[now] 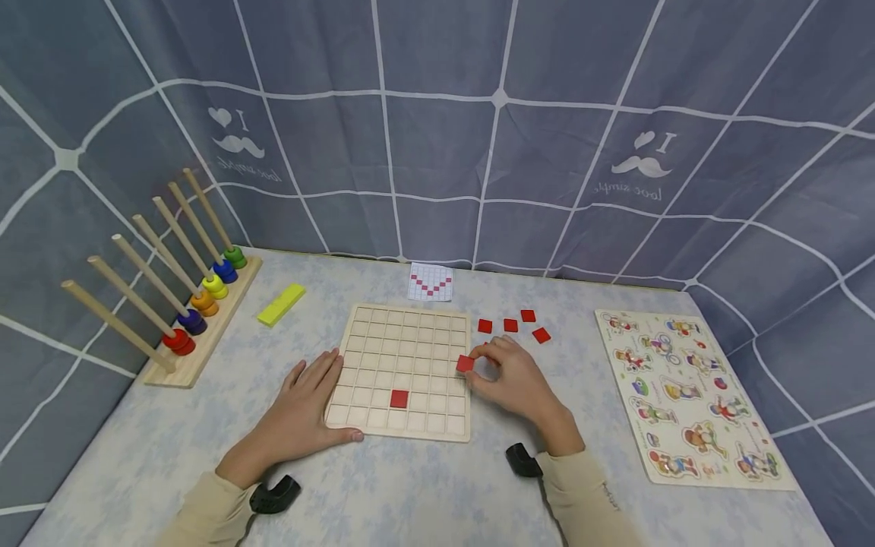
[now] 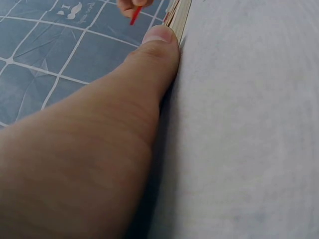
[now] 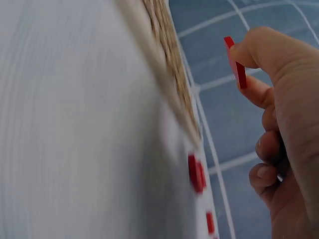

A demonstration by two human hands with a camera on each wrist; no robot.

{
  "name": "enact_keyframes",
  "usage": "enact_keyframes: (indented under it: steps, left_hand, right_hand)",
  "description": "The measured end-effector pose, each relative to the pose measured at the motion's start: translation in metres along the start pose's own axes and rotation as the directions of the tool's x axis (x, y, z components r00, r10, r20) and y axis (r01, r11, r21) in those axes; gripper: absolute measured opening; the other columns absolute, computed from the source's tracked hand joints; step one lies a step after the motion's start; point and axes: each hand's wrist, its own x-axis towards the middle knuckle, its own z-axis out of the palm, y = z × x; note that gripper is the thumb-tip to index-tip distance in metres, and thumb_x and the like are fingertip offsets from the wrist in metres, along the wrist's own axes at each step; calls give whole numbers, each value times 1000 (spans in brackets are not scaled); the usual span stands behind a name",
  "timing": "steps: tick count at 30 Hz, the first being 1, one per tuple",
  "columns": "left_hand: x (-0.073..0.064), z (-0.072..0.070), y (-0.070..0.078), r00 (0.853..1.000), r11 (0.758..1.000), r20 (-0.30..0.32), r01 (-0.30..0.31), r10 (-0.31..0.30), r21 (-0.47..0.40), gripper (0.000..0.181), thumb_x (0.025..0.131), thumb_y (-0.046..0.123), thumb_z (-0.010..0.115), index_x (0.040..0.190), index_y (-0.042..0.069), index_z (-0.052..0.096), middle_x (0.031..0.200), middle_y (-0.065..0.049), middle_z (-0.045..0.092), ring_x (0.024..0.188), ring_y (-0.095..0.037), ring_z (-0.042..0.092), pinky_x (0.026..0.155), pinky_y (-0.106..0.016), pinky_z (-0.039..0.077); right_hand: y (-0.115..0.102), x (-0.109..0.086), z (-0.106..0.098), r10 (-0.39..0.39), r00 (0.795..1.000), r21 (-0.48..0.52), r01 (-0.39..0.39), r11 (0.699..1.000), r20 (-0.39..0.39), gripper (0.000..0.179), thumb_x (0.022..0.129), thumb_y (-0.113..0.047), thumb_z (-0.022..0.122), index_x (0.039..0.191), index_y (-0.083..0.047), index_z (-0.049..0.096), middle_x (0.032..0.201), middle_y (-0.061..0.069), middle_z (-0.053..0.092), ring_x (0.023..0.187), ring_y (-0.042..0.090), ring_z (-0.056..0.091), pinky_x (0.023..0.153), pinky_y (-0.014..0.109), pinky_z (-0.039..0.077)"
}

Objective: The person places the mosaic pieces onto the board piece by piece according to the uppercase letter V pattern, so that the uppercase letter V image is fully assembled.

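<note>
A square wooden grid board (image 1: 403, 342) lies mid-table, with one red square tile (image 1: 399, 399) in a cell of its lower part. My left hand (image 1: 301, 414) rests along the board's left side, fingers straight and the thumb by its lower left corner. Between thumb and index finger, my right hand (image 1: 513, 380) pinches another red tile (image 3: 235, 62), held above the board's right edge. Beyond that hand, several loose red tiles (image 1: 510, 325) lie on the table. Behind the board is a small card (image 1: 431, 282) printed with a red V pattern on a grid.
A wooden peg stand (image 1: 205, 334) with coloured rings stands at the left. A yellow strip (image 1: 282, 305) lies between it and the board. On the right is a picture puzzle board (image 1: 690, 395). A grey curtain (image 1: 437, 152) with white lines hangs behind the table.
</note>
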Motion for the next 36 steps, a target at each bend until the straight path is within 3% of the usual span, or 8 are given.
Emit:
enact_keyframes:
  steps: [6, 14, 22, 29, 36]
  left_hand:
    - [0, -1, 1, 1000, 1000, 1, 0, 0, 3, 130, 72, 79, 73, 160, -3, 25, 168, -22, 22, 155, -41, 22, 121, -63, 12]
    - [0, 2, -2, 1000, 1000, -1, 3, -3, 15, 131, 71, 83, 69, 161, -1, 25, 169, -20, 23, 156, -39, 22, 122, -63, 13]
    - [-1, 0, 1, 1000, 1000, -14, -7, 7, 9, 129, 73, 82, 69, 161, -1, 24, 168, -20, 24, 155, -40, 23, 121, -63, 14]
    - [-2, -2, -1, 999, 999, -39, -16, 17, 29, 128, 72, 81, 71, 160, -1, 27, 168, -20, 26, 154, -39, 25, 120, -62, 16]
    - [-1, 3, -1, 999, 999, -40, -25, 26, 25, 128, 73, 82, 69, 160, -1, 27, 167, -20, 26, 154, -40, 26, 120, -61, 16]
  right_hand:
    - [-31, 17, 18, -32, 996, 10, 31, 999, 82, 17, 85, -25, 78, 99, -17, 74, 76, 0, 55, 79, 7, 45, 69, 24, 43]
    - [-67, 36, 53, -83, 971, -26, 91, 996, 226, 18, 88, -32, 73, 100, -18, 75, 77, -8, 52, 80, 6, 47, 67, 20, 41]
    - [-82, 43, 72, -99, 972, -143, 131, 981, 212, 18, 87, -30, 73, 98, -16, 77, 81, -8, 62, 76, 9, 51, 72, 23, 48]
    - [-87, 46, 77, -116, 972, -180, 154, 971, 205, 19, 87, -29, 73, 98, -15, 78, 84, -7, 67, 79, 11, 56, 75, 23, 50]
    - [-88, 45, 77, -75, 976, -186, 114, 976, 204, 17, 86, -28, 74, 96, -16, 79, 83, -7, 68, 79, 10, 56, 75, 23, 49]
